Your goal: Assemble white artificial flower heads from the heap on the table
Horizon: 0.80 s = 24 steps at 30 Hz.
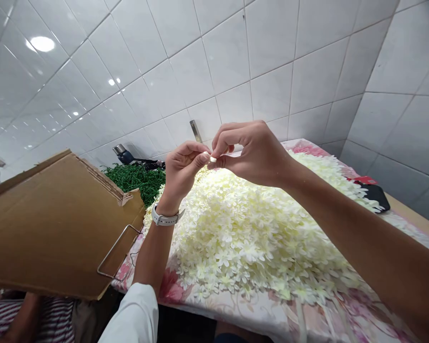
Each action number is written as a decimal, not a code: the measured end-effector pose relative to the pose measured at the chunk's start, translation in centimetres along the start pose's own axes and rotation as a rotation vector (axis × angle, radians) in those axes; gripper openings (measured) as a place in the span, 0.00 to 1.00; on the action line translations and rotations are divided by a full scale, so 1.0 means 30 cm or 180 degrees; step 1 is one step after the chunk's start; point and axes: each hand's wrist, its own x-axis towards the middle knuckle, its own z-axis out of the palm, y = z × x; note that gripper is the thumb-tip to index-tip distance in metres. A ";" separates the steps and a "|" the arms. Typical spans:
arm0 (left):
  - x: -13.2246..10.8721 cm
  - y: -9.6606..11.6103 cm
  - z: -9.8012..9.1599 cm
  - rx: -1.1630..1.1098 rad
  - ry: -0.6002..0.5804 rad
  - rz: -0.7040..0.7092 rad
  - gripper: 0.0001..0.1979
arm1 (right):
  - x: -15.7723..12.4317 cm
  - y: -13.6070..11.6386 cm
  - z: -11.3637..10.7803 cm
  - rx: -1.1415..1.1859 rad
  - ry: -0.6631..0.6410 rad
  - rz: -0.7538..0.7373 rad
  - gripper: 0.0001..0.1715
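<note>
My left hand (180, 169), with a pale watch (164, 218) on its wrist, is closed in a pinch on a small cream-white piece (212, 159). My right hand (252, 152) meets it fingertip to fingertip, thumb and forefinger pinched on the same piece. The fingers partly cover the piece, so I cannot tell its exact kind. Below both hands spreads a large heap of white-yellow artificial flowers (250, 233), loose petals and blossoms piled on a floral tablecloth (236, 307).
A cardboard box (50, 224) and a bent metal wire frame (109, 259) stand at the left. Behind them lie green artificial stems (136, 183) and a dark bottle (123, 155). A black phone (377, 196) rests at the right. White tiled walls close off the back. Another person's arm (26, 317) shows lower left.
</note>
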 end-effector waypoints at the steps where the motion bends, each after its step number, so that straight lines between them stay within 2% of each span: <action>1: -0.002 -0.004 -0.001 -0.0020 0.0017 -0.0043 0.09 | 0.000 -0.001 0.002 0.0050 -0.0044 0.0017 0.21; 6: -0.010 -0.016 0.000 0.0210 0.0259 -0.0034 0.11 | -0.002 0.002 0.007 0.0385 -0.0202 0.0131 0.23; 12: -0.009 -0.006 0.018 0.0806 0.0750 0.0290 0.11 | 0.002 0.002 -0.005 0.0407 -0.0317 0.0353 0.17; 16: 0.001 -0.005 0.034 0.0757 0.1029 0.0284 0.14 | 0.000 0.001 0.001 0.0461 -0.0241 0.0472 0.13; 20: 0.005 -0.012 0.035 0.0376 0.1008 0.0292 0.13 | -0.001 0.001 0.009 0.0477 0.0063 0.0517 0.06; 24: -0.008 -0.001 0.027 0.0041 0.0883 0.0392 0.19 | 0.001 -0.011 -0.004 0.0596 0.0289 0.0540 0.07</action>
